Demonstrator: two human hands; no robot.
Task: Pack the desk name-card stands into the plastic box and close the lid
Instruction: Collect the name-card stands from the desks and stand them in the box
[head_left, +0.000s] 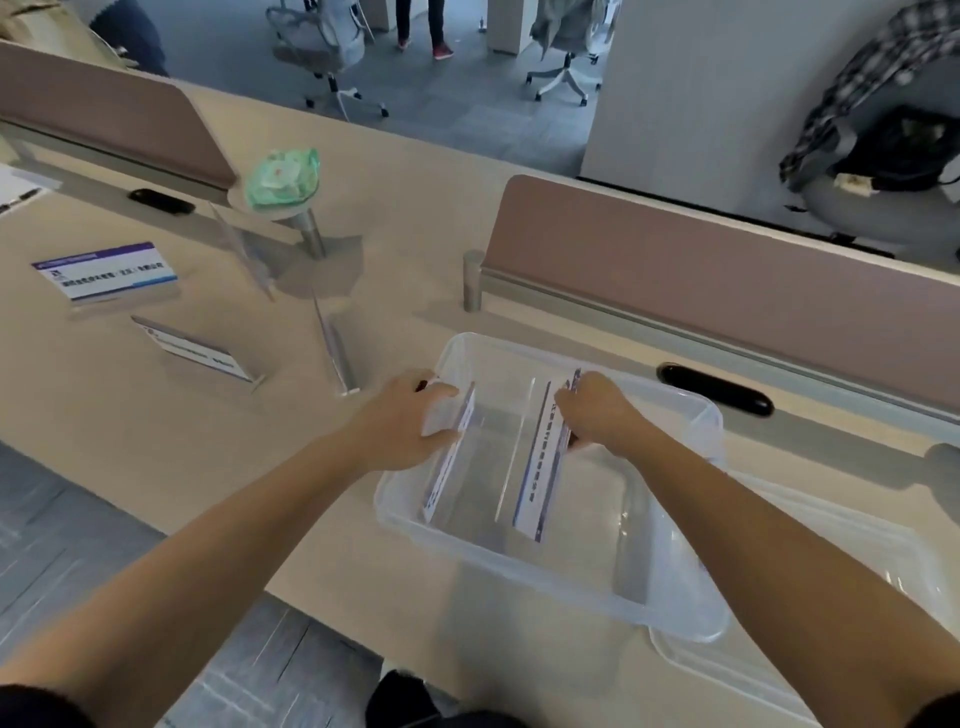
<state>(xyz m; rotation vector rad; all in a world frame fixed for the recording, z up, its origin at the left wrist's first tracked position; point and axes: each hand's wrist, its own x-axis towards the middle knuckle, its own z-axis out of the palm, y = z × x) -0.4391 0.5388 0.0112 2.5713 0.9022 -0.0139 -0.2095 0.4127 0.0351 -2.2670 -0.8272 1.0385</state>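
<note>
I am looking down on a long beige desk (156, 441) with two dusty-pink divider panels along its back edge, one at the far left (104, 119) and one at the right (727, 291). Beyond them are grey office chairs (322, 47) on a dark floor. Close in front of me, near the desk's front edge, sits a clear plastic box (545, 577) with its top open. Its clear lid (737, 670) lies flat on the desk just to the right, partly under the box and under my right forearm. Both my bare arms reach into the box. My left hand (400, 426) is at the box's left wall, fingers and thumb curled round the far end of a name-card stand (449, 462), which stands on its long edge inside the box. My right hand (597, 410) is over the middle of the box, fingers curled over the far end of a second stand (545, 467), also on edge and roughly parallel to the first. I cannot tell whether either stand touches the box floor. Four more stands wait on the desk to the left, well apart from the box: one facing me with a blue and white card (104, 270), one leaning lower in front of it (192, 348), and two clear ones seen nearly edge-on (335, 348) (244, 249). Behind those, a green packet (283, 176) rests on a small round shelf on a metal post (311, 228). A black oval cable slot (714, 395) sits just behind the box.
</note>
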